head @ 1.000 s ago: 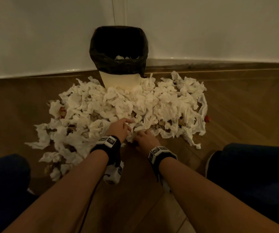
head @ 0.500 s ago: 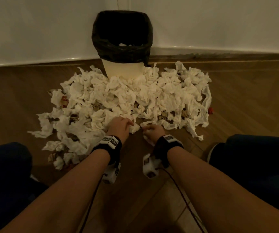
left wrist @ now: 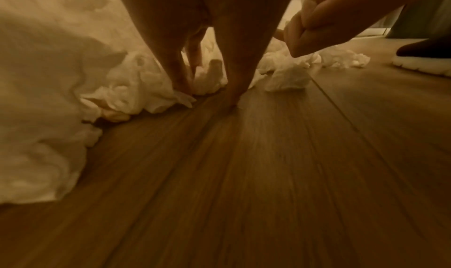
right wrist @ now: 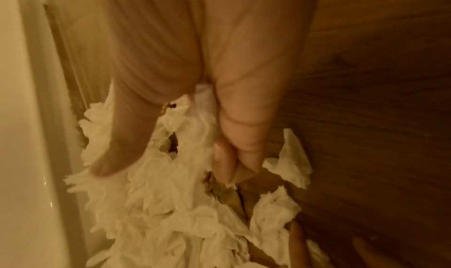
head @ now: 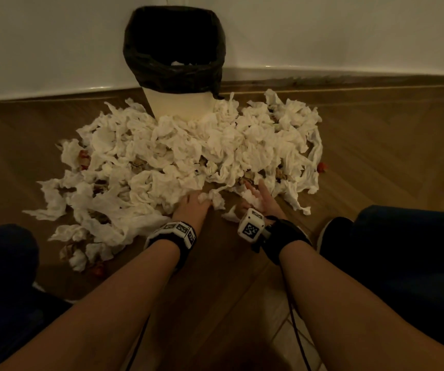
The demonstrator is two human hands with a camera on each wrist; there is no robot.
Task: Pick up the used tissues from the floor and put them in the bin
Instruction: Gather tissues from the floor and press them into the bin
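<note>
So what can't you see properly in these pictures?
- Inside the black-lined bin: head view, its dark depth hides how full it is; only a few white scraps show.
- Brown and red bits among the white crumpled tissue pile: too small to name.
- Left hand: its fingers are buried in tissue; the left wrist view is blurred.
- Right hand: its held tissue wad's extent is cut off.

Bin (head: 179, 104) base buried; its inside dark.
</note>
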